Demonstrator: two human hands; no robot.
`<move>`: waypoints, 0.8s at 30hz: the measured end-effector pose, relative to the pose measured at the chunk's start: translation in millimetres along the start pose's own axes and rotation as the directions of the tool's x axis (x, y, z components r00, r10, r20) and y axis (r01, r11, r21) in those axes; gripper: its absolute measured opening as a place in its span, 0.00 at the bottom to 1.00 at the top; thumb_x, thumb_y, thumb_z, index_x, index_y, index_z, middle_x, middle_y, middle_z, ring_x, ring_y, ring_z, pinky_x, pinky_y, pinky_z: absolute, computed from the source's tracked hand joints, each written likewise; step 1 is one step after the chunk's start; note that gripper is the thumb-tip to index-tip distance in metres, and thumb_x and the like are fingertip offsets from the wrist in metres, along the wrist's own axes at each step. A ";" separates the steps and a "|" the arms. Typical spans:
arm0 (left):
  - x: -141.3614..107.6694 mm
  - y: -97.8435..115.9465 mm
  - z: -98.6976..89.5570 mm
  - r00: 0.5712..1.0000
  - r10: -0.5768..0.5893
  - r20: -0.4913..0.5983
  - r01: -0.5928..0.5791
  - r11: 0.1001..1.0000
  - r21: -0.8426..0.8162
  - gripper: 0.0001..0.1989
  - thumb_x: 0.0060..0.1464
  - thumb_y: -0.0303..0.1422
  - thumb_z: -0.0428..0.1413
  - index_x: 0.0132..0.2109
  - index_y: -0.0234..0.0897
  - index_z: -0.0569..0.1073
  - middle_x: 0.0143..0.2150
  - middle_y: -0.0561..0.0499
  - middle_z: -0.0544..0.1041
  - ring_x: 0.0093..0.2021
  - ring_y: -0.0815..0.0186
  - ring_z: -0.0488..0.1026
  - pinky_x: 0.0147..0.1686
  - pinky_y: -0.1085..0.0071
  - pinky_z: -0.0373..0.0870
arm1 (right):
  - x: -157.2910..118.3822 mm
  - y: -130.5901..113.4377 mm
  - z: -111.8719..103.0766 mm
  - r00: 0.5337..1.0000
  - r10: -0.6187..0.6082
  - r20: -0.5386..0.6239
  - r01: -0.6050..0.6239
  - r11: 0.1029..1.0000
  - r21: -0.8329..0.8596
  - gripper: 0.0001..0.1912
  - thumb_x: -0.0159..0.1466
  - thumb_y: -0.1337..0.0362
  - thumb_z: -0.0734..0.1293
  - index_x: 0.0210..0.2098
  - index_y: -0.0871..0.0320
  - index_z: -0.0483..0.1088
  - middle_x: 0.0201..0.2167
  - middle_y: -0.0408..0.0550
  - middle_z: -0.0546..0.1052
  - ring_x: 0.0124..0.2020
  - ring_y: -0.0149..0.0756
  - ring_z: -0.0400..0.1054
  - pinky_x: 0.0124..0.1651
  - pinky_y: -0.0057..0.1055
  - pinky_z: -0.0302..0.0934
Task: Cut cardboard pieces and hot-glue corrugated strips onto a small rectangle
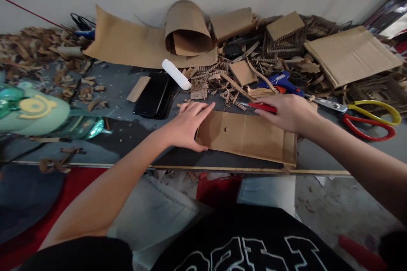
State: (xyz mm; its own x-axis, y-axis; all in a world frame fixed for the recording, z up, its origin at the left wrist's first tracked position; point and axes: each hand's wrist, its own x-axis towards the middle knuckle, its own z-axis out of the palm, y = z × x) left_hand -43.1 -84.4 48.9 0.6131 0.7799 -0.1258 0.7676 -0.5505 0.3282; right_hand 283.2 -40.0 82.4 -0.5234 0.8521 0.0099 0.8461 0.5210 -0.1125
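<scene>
A flat brown cardboard piece (254,135) with a small round hole and a crease lies near the table's front edge. My left hand (190,125) is spread at its left end, thumb by the near edge and index finger by the far edge. My right hand (286,112) is closed around a red-handled knife (263,107), above the far right part of the cardboard. Its thin metal tip points left, just beyond the cardboard's far edge. The fingers' undersides are hidden.
Scissors (346,109) with yellow and red handles lie right, near a blue glue gun (280,81). Behind are cardboard scraps (219,70) and a curled sheet (127,42). A white tube (176,75), black phone (154,97) and green bottle (41,110) sit leftward.
</scene>
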 end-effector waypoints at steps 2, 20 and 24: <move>0.1 0.4 0.7 1.000 0.021 0.008 -0.021 0.999 0.027 0.70 0.38 0.60 0.67 0.76 0.34 0.39 0.72 0.30 0.57 0.72 0.36 0.51 0.69 0.37 0.43 | -9.9 16.0 -1.7 0.984 0.078 -0.161 -0.068 0.996 0.063 0.23 0.68 0.50 0.62 0.54 0.53 0.78 0.47 0.51 0.82 0.45 0.44 0.78 0.42 0.35 0.67; -23.1 -86.2 -47.8 0.346 -0.659 -0.668 0.639 0.687 -0.346 0.63 0.40 0.66 0.60 0.70 0.22 0.54 0.69 0.32 0.65 0.69 0.39 0.62 0.64 0.43 0.59 | -92.7 113.6 25.0 0.666 0.581 -0.468 -0.652 0.758 0.012 0.27 0.62 0.47 0.62 0.52 0.56 0.78 0.44 0.62 0.82 0.49 0.55 0.74 0.49 0.43 0.64; -24.0 -96.2 -40.4 0.378 -0.704 -0.601 0.662 0.660 -0.356 0.67 0.46 0.70 0.53 0.73 0.21 0.42 0.77 0.28 0.43 0.75 0.32 0.44 0.64 0.34 0.49 | -84.6 104.7 26.2 0.773 0.461 -0.435 -0.546 0.833 -0.088 0.26 0.68 0.47 0.60 0.54 0.58 0.77 0.51 0.65 0.79 0.53 0.57 0.71 0.58 0.45 0.62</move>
State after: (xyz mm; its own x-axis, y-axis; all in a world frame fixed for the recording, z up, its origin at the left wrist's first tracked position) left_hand -139.2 -38.1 58.1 -0.4205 0.8616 0.2843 0.8460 0.2591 0.4661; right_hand 413.4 -58.9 43.7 0.0295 0.9213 0.3878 0.9996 -0.0270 -0.0120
